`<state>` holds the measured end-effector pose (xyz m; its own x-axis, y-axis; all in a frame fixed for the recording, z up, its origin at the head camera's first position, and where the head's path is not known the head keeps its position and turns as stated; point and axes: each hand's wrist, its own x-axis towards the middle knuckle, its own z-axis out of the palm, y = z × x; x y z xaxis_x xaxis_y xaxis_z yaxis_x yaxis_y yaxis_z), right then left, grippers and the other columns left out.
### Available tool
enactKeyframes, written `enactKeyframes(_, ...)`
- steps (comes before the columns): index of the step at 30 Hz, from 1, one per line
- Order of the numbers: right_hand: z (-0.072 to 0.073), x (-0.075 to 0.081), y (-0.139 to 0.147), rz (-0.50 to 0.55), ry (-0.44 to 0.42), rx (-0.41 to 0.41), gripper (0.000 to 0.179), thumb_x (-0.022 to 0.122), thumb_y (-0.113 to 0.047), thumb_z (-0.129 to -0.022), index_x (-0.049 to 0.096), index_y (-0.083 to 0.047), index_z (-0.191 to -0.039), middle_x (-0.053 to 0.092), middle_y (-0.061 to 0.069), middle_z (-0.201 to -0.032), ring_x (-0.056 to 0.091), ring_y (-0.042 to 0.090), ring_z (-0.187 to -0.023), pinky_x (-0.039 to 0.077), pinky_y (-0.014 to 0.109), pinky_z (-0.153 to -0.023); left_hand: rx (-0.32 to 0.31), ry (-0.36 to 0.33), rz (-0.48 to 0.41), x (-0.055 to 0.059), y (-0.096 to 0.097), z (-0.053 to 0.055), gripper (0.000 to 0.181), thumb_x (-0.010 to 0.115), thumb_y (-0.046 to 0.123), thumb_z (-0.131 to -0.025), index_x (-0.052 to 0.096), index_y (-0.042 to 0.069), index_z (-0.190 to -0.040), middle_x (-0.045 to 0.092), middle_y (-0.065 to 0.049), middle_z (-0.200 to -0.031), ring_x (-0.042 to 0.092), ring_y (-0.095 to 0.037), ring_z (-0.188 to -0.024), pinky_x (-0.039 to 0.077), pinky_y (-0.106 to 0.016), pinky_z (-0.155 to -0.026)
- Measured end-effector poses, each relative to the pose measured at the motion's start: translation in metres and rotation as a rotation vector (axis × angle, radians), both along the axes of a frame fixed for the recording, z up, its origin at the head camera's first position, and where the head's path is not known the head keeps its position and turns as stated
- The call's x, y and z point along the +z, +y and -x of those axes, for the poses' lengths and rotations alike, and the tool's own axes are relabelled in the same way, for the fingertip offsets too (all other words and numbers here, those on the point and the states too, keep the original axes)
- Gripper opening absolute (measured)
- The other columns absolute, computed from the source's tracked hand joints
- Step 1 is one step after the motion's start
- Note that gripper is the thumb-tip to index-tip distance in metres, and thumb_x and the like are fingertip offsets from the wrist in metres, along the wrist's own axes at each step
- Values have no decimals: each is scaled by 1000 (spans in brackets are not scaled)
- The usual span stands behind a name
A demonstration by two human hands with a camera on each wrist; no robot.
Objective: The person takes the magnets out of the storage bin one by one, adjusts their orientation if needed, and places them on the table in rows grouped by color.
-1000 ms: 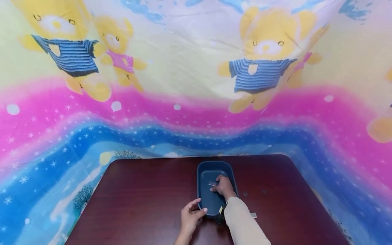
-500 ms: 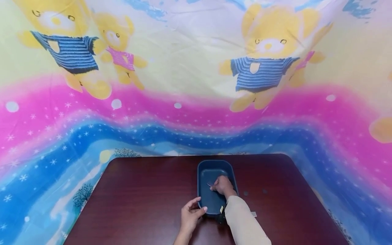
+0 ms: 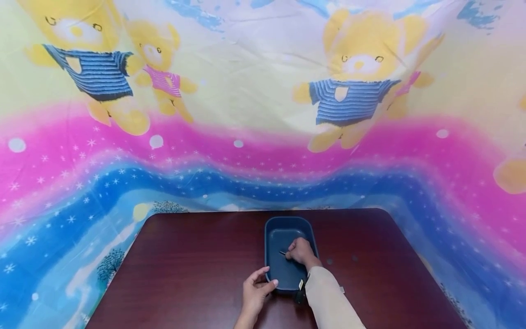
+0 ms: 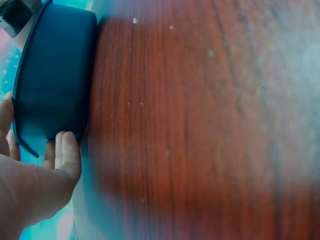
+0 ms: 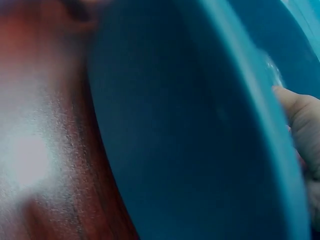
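Note:
A deep, dark blue-grey plastic box [image 3: 283,228] with rounded corners stands on the brown table. My left hand [image 3: 255,292] holds its near left corner, thumb and forefinger at the rim. In the left wrist view the other fingers [image 4: 69,152] lie against the outer wall. Inside the box, my right hand [image 3: 302,252] pinches a small thin piece [image 3: 282,252] seen nearly edge-on. A shiny, see-through edge of that piece [image 5: 272,72] shows past the rim in the right wrist view; what it is I cannot tell. Most of the right fingers are hidden behind the box wall there.
Two small dark round discs [image 3: 329,262] lie on the table right of the box. A pale flat piece [image 3: 342,290] peeks out beside the right sleeve. The black wrist camera [image 3: 300,294] sits by the near rim. A bear-print cloth [image 3: 246,160] hangs behind the table.
The thin piece has turned from showing its flat face to nearly edge-on in my right fingers. The right hand has shifted slightly right. My left hand has stayed at the corner.

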<state>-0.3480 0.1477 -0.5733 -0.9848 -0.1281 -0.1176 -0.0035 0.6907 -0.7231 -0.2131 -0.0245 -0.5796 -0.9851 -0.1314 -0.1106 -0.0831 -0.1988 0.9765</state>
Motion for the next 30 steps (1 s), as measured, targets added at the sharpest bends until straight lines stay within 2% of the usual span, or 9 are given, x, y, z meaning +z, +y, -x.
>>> enactKeyframes(5,1,1,1,46,-37,7,10,73,-4,-73,63,-6,-74,60,3,-61,57,16,-53,47,31,-54,-2,-7,1,0,0,0,53,80,5,-71,60,-2,-119,60,-19,-101,62,-18,-76,52,-37,-62)
enactKeyframes(12,2,2,1,69,-14,30,17,71,0,-72,63,-1,-87,60,4,-70,58,16,-57,48,32,-57,0,-10,-13,-1,0,0,52,79,4,-71,61,-1,-119,59,-19,-100,62,-18,-75,52,-37,-61)
enactKeyframes(18,-3,4,0,30,19,62,13,72,-2,-73,67,-5,-84,63,2,-82,55,15,-69,48,33,-62,-4,-3,-5,-2,0,-1,53,80,5,-71,60,-1,-119,59,-18,-100,62,-19,-76,52,-35,-60)
enactKeyframes(21,-7,4,-1,65,24,72,14,71,-4,-74,68,-5,-87,63,3,-86,55,16,-70,48,32,-62,-8,-7,-2,-5,1,-1,52,79,5,-72,60,-1,-120,59,-17,-100,62,-19,-76,52,-35,-60)
enactKeyframes(25,-11,9,-3,122,56,89,13,69,-4,-75,68,-4,-88,62,3,-82,54,17,-64,47,32,-57,-14,-23,-13,-6,0,-1,50,78,4,-73,60,-1,-120,60,-18,-101,63,-19,-76,52,-36,-60)
enactKeyframes(28,-12,14,-5,146,91,105,13,69,-5,-76,69,-4,-89,61,3,-78,54,17,-60,46,32,-54,-15,-31,-17,-2,-1,-1,49,77,2,-73,60,-2,-119,61,-19,-100,63,-19,-75,52,-38,-61)
enactKeyframes(30,-12,17,-6,158,98,112,13,69,-5,-77,69,-4,-90,61,3,-77,54,17,-59,46,32,-53,-14,-26,-16,5,-2,-2,48,76,1,-74,60,-4,-119,60,-21,-100,63,-20,-75,52,-40,-61)
